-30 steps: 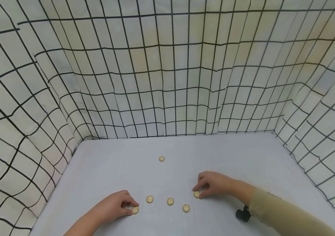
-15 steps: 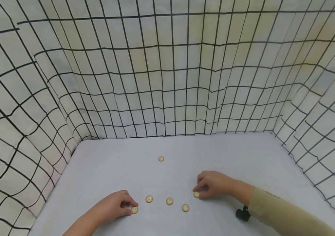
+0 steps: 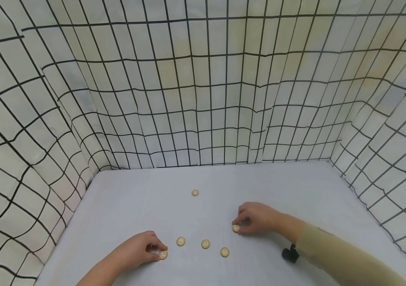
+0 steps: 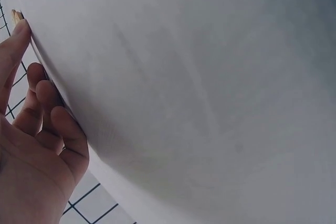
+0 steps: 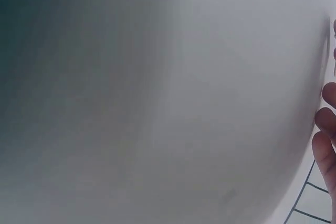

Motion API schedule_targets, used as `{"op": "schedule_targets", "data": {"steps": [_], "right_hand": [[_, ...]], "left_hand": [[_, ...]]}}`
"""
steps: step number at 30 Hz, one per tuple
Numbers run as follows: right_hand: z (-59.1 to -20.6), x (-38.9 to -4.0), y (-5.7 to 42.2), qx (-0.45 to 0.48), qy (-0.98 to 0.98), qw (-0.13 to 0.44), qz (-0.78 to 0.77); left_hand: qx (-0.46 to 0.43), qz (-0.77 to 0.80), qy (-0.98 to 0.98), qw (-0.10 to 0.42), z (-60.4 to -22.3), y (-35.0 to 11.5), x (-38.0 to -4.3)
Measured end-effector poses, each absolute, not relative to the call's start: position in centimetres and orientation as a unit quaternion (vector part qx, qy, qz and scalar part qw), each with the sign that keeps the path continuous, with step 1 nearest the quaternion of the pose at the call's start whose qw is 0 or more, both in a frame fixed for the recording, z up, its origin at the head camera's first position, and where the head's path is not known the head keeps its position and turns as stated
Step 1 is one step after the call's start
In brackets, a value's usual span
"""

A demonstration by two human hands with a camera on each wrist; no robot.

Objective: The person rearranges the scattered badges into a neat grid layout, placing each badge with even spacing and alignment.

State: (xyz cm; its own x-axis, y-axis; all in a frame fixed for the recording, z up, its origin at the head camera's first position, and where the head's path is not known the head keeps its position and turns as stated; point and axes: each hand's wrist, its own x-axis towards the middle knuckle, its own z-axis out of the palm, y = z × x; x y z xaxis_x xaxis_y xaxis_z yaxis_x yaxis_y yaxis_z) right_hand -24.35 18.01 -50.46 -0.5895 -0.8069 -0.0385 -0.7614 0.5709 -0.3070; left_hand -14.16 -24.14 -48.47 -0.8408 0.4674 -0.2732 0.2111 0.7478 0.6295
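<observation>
Several round, cream-coloured buttons lie on the white table. At the left end of the near row, my left hand (image 3: 139,249) pinches one button (image 3: 163,254) between thumb and finger, low at the tabletop. My right hand (image 3: 258,218) pinches another button (image 3: 236,228) at the row's right end. Between the hands are a button (image 3: 181,241), a middle button (image 3: 205,244) and a nearer button (image 3: 225,252). Farther back lies a single button (image 3: 195,192). The left wrist view shows my left hand's fingers (image 4: 71,129); the right wrist view catches only a few right fingertips (image 5: 326,121).
White cloth walls with a black grid (image 3: 203,99) rise at the back and both sides of the white table (image 3: 145,198). A small black device (image 3: 290,254) sits beneath my right wrist, by the beige sleeve (image 3: 342,250).
My right hand has moved slightly away from me and to the left, and its button has gone with it. The left hand keeps its place on its button.
</observation>
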Motion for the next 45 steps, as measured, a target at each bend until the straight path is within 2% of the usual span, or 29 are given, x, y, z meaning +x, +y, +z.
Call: {"op": "schedule_targets", "data": {"steps": [6, 29, 45], "right_hand": [[-50.1, -25.7, 17.5, -0.419, 0.895, 0.072, -0.133], [-48.2, -32.5, 13.2, -0.265, 0.939, 0.122, -0.181], [-48.6, -33.5, 11.2, -0.244, 0.95, 0.127, -0.146]], "left_hand": [[0.183, 0.301, 0.912, 0.208, -48.6, -24.1, -14.2], [0.179, 0.303, 0.911, 0.213, -48.5, -24.1, -14.2], [0.175, 0.298, 0.914, 0.212, -48.3, -24.0, -14.2]]}}
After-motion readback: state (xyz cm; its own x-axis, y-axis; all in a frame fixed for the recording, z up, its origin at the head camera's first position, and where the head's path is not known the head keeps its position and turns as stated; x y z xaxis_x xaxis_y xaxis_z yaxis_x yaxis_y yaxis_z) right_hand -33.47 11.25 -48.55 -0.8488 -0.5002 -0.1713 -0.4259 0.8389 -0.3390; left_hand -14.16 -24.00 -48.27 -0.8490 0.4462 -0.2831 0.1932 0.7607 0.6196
